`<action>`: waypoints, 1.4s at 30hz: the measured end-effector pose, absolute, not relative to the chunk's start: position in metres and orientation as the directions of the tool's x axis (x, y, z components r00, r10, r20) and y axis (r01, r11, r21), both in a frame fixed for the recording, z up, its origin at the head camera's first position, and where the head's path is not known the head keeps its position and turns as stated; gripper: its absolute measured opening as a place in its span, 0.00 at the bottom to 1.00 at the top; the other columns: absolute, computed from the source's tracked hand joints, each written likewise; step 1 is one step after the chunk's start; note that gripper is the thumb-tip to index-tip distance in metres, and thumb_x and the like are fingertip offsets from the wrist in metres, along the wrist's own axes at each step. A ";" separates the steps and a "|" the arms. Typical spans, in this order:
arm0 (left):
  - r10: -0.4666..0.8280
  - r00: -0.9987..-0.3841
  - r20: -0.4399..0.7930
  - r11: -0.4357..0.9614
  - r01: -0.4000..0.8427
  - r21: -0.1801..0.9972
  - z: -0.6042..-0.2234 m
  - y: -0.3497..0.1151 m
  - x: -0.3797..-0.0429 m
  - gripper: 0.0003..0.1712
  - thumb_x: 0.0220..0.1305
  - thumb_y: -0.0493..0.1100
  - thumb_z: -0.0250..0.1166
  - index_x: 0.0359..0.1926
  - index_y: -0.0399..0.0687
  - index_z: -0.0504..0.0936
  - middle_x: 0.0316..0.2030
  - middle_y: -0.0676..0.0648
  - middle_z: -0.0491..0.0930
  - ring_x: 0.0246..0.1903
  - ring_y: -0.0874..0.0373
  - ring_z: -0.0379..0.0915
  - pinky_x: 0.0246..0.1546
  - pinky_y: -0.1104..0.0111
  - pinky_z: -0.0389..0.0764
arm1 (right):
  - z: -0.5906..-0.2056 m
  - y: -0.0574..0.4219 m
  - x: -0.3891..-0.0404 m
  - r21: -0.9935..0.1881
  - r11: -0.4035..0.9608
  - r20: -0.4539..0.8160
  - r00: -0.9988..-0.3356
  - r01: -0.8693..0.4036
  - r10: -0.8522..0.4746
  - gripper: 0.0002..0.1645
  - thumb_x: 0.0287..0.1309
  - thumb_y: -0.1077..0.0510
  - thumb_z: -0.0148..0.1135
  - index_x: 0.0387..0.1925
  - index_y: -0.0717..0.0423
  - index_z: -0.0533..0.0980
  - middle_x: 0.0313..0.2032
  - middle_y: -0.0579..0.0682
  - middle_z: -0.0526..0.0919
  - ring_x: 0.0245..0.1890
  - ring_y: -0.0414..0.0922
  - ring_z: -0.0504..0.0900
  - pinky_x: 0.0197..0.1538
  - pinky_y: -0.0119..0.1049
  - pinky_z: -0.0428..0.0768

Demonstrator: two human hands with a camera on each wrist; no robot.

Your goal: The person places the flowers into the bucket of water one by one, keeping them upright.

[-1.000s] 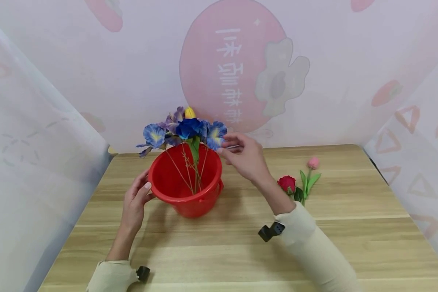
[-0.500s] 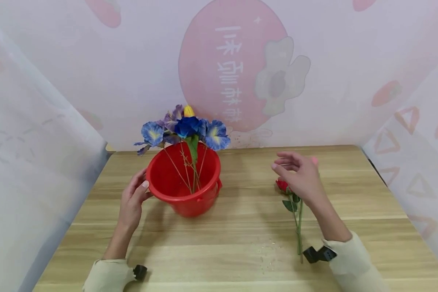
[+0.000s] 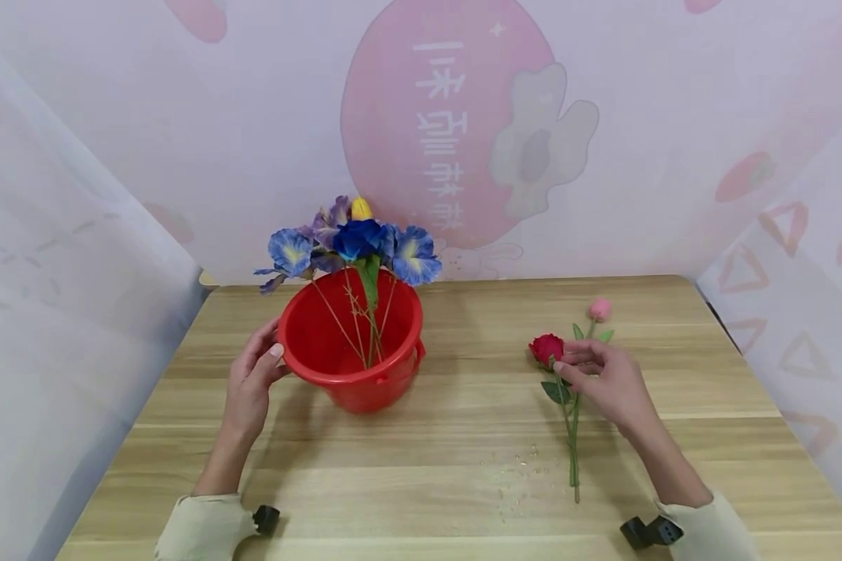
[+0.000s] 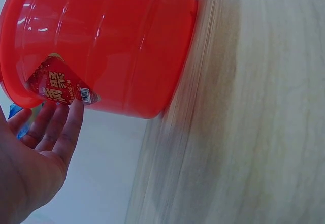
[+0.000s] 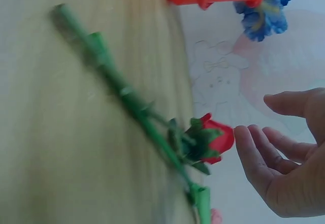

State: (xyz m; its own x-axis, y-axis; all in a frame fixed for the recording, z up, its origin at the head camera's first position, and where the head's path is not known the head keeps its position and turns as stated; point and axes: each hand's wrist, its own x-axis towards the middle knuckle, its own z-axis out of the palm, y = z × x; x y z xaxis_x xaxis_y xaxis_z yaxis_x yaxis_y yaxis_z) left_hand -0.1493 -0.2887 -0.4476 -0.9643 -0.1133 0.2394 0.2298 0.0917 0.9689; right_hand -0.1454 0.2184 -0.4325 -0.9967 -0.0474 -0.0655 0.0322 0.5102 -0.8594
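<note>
A red bucket [image 3: 354,393] stands at the left of the wooden table. Artificial flowers lean in it: blue irises [image 3: 414,255], a dark blue rose [image 3: 358,238], purple petals and a yellow tulip [image 3: 361,208]. My left hand [image 3: 251,382] touches the bucket's outer wall just below the rim, fingers nearly straight in the left wrist view. My right hand [image 3: 606,382] hovers over a red rose [image 3: 546,350] and a pink tulip [image 3: 599,310], which lie with crossing stems. In the right wrist view, thumb and fingers stand apart with nothing between them.
Small shiny specks [image 3: 522,471] are scattered on the table [image 3: 407,499] near the stem ends. A printed white cloth wall [image 3: 267,117] rises behind the table's back edge. Similar cloths flank both sides.
My right hand has left the iris at the bucket and moved right and down to the red rose. My left hand stays at the bucket, and the flowers in it look the same.
</note>
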 end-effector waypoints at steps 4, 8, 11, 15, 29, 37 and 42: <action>-0.111 -0.965 0.236 0.097 0.226 0.969 -0.447 -0.289 -0.149 0.27 0.82 0.41 0.53 0.77 0.42 0.71 0.63 0.49 0.82 0.56 0.60 0.83 0.47 0.74 0.90 | -0.441 0.221 -0.142 -0.827 0.561 -0.064 -0.997 0.026 -0.047 0.27 0.69 0.56 0.72 0.63 0.66 0.80 0.52 0.63 0.89 0.50 0.56 0.91 0.41 0.27 0.87; -0.111 -0.966 0.234 0.102 0.223 0.969 -0.446 -0.289 -0.149 0.27 0.82 0.42 0.53 0.77 0.42 0.71 0.63 0.48 0.82 0.55 0.61 0.83 0.47 0.74 0.90 | -0.448 0.224 -0.139 -0.794 0.606 -0.091 -0.994 0.035 -0.062 0.24 0.68 0.55 0.73 0.58 0.66 0.81 0.49 0.61 0.90 0.46 0.53 0.92 0.41 0.28 0.87; -0.110 -0.966 0.234 0.106 0.223 0.969 -0.446 -0.289 -0.149 0.27 0.83 0.42 0.52 0.77 0.42 0.71 0.64 0.48 0.81 0.55 0.60 0.83 0.47 0.73 0.90 | -0.452 0.227 -0.136 -0.774 0.632 -0.115 -0.991 0.046 -0.069 0.24 0.67 0.54 0.74 0.56 0.66 0.82 0.47 0.59 0.91 0.45 0.51 0.92 0.42 0.29 0.87; -0.108 -0.966 0.236 0.101 0.226 0.969 -0.447 -0.289 -0.149 0.27 0.83 0.42 0.52 0.77 0.42 0.71 0.64 0.47 0.81 0.55 0.60 0.83 0.46 0.73 0.90 | -0.458 0.231 -0.132 -0.755 0.654 -0.137 -0.988 0.054 -0.077 0.23 0.66 0.53 0.75 0.55 0.65 0.82 0.46 0.58 0.91 0.44 0.49 0.91 0.41 0.30 0.86; -0.113 -0.965 0.235 0.067 0.228 0.971 -0.448 -0.288 -0.148 0.27 0.82 0.40 0.52 0.77 0.39 0.71 0.62 0.48 0.82 0.54 0.59 0.84 0.45 0.73 0.90 | -0.470 0.235 -0.128 -0.746 0.658 -0.194 -0.978 0.098 -0.074 0.26 0.61 0.52 0.79 0.55 0.63 0.83 0.45 0.54 0.92 0.41 0.45 0.91 0.36 0.29 0.85; -0.116 -0.966 0.233 0.075 0.225 0.971 -0.448 -0.287 -0.147 0.28 0.82 0.40 0.52 0.77 0.39 0.70 0.62 0.50 0.82 0.54 0.60 0.84 0.46 0.73 0.90 | -0.474 0.228 -0.133 -0.707 0.703 -0.179 -0.981 0.072 -0.080 0.22 0.57 0.56 0.80 0.50 0.61 0.84 0.37 0.48 0.91 0.37 0.41 0.90 0.38 0.31 0.83; -0.114 -0.967 0.229 0.081 0.221 0.972 -0.448 -0.288 -0.146 0.28 0.83 0.41 0.52 0.78 0.41 0.70 0.62 0.50 0.82 0.54 0.60 0.84 0.46 0.73 0.90 | -0.467 0.228 -0.131 -0.702 0.710 -0.154 -0.985 0.054 -0.078 0.18 0.58 0.60 0.75 0.49 0.62 0.85 0.36 0.49 0.92 0.36 0.41 0.90 0.36 0.32 0.83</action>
State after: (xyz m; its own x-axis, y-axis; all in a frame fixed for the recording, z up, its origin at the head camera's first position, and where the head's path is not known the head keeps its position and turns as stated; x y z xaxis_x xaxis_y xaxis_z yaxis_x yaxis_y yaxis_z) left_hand -0.1459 -0.2882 -0.4479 -0.9666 -0.1139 0.2294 0.2211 0.0810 0.9719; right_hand -0.1308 0.2277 -0.4667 -0.9850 -0.0775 -0.1540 0.0540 0.7097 -0.7025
